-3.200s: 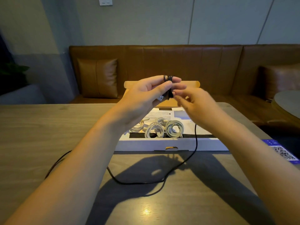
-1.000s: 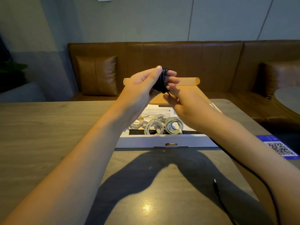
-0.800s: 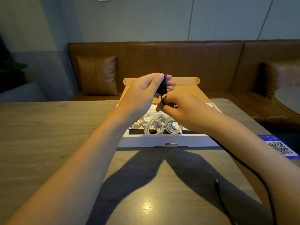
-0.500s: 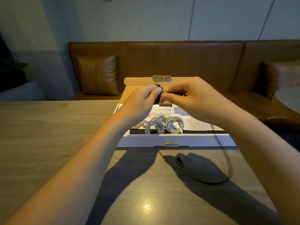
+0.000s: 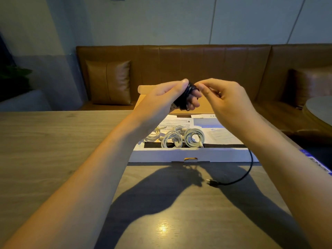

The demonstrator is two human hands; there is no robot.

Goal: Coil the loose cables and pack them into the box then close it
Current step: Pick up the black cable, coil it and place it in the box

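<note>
Nearest me on the tabletop (image 5: 53, 141): the loose end of the black cable (image 5: 239, 178), plug lying flat just short of the box, cord curving up past the box's front right corner and behind my right forearm. Next, the white box (image 5: 224, 155), open, front wall facing me, lid (image 5: 142, 88) tipped back on the far side. Inside it, three coiled white cables (image 5: 194, 138) sit side by side near the front wall on top of printed papers (image 5: 179, 121). Above the box, both hands are raised. My left hand (image 5: 165, 97) has the black coil (image 5: 185, 97) clamped, thumb on the near face, fingers (image 5: 195, 102) curled round the far side. My right hand (image 5: 228, 99) is pinched thumb to forefinger right at the top of the coil; the strand in that pinch is too small to make out, so can't confirm the grip. Blue printed card (image 5: 316, 162) at the right tabletop edge. Beyond: brown leather bench (image 5: 206, 69) with a cushion (image 5: 109, 81), then the wall.
</note>
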